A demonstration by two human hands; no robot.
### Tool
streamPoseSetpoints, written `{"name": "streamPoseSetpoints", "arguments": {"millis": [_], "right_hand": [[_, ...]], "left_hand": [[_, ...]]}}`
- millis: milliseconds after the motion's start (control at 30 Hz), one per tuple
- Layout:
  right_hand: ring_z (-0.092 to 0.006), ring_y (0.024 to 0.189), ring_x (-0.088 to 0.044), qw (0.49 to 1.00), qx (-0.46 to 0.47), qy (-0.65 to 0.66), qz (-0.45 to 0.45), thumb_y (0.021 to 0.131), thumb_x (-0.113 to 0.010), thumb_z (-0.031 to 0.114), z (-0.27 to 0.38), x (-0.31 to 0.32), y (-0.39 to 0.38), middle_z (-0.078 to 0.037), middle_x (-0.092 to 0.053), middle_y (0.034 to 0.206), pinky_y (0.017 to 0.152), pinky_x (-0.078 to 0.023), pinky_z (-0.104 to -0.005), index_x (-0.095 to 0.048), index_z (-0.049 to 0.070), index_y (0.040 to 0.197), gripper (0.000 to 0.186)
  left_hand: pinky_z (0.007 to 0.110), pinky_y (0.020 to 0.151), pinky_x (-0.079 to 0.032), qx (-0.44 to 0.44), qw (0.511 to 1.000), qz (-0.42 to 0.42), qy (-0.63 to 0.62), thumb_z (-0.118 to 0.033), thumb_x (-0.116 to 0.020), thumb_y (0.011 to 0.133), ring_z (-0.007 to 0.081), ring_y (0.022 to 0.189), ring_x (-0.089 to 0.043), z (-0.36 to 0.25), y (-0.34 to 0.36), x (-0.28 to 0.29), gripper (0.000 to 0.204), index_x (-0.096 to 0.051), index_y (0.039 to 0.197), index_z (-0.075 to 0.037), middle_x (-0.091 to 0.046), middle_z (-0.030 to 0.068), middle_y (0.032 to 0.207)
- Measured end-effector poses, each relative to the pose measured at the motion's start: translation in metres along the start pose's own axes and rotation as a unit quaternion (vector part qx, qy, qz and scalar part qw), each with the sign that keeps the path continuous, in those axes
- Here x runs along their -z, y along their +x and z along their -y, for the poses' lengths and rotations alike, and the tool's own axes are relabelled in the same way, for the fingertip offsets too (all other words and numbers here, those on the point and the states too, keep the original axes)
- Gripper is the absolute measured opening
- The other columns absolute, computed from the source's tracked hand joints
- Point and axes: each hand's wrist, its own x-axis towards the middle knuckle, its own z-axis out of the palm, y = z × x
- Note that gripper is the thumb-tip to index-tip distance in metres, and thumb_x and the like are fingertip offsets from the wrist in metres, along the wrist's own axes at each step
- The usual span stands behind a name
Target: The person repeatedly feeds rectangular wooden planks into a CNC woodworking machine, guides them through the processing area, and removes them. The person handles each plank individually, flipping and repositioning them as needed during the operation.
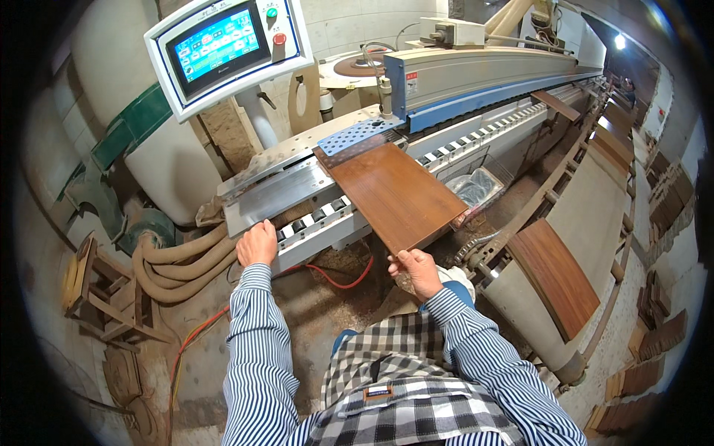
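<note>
A flat brown wooden board (398,195) lies across the roller edge of a long machine. Its far end reaches under a perforated blue guard plate (357,137). My right hand (418,272) pinches the board's near corner, thumb on top. At the machine's left end, my left hand (256,242) is closed around the near edge of the metal bed (271,201), beside the black-and-white rollers (320,215). The fingers on the underside of that edge are hidden.
A tilted control panel (227,48) with a lit screen stands at the upper left. To the right, a conveyor belt (561,201) carries another brown board (554,276). Ribbed hoses (178,271) and a wooden stool (104,293) sit at left. Boards are stacked along the right wall.
</note>
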Motion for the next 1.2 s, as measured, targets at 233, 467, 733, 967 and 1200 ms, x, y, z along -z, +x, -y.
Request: {"name": "streamPoseSetpoints", "arguments": {"millis": [233, 467, 733, 967, 1200], "right_hand": [[-0.0122, 0.055, -0.054, 0.995, 0.018, 0.02, -0.1, 0.09, -0.051, 0.029, 0.015, 0.035, 0.01, -0.005, -0.058, 0.063, 0.054, -0.045, -0.0242, -0.057, 0.001, 0.076, 0.032], [-0.0086, 0.051, -0.05, 0.976, 0.026, -0.001, -0.217, 0.088, -0.052, 0.039, 0.046, 0.069, 0.017, -0.001, -0.055, 0.059, 0.049, -0.042, -0.0209, -0.055, 0.006, 0.076, 0.035], [-0.0092, 0.058, -0.052, 0.926, 0.057, -0.096, -0.36, 0.089, -0.047, 0.012, 0.021, 0.166, -0.125, -0.005, -0.058, 0.069, 0.055, -0.044, -0.0211, -0.04, 0.002, 0.126, 0.039], [-0.0094, 0.054, -0.051, 0.669, 0.112, -0.23, -0.698, 0.088, -0.046, 0.012, 0.02, 0.255, -0.283, -0.007, -0.058, 0.07, 0.049, -0.044, -0.0229, -0.019, 0.005, 0.138, 0.058], [-0.009, 0.053, -0.051, 0.666, 0.082, -0.178, -0.719, 0.089, -0.05, 0.022, 0.026, 0.258, -0.292, -0.007, -0.059, 0.069, 0.044, -0.043, -0.0233, -0.025, 0.004, 0.137, 0.057]], "left_hand": [[0.046, 0.072, -0.046, -0.002, 1.0, -0.002, 0.004, -0.036, -0.039, 0.085, 0.039, 0.075, -0.06, 0.0, -0.002, 0.001, 0.042, -0.067, 0.08, -0.005, -0.062, 0.0222, 0.079], [0.047, 0.073, -0.046, -0.005, 1.0, 0.002, 0.01, -0.038, -0.037, 0.086, 0.0388, 0.077, -0.06, -0.004, 0.002, -0.005, 0.045, -0.067, 0.081, -0.005, -0.062, 0.0217, 0.081], [0.051, 0.075, -0.044, -0.031, 0.998, 0.034, 0.049, -0.041, -0.027, 0.089, 0.0405, 0.085, -0.058, 0.004, 0.003, -0.006, 0.053, -0.064, 0.089, -0.002, -0.061, 0.023, 0.09], [0.05, 0.074, -0.042, -0.037, 0.997, 0.029, 0.055, -0.043, -0.029, 0.089, 0.0407, 0.084, -0.056, 0.009, 0.005, -0.011, 0.051, -0.063, 0.096, -0.005, -0.061, 0.0206, 0.092], [0.05, 0.073, -0.042, -0.043, 0.997, 0.032, 0.054, -0.043, -0.03, 0.089, 0.0398, 0.085, -0.056, 0.006, 0.01, -0.016, 0.05, -0.063, 0.096, -0.005, -0.061, 0.0207, 0.092]]}}
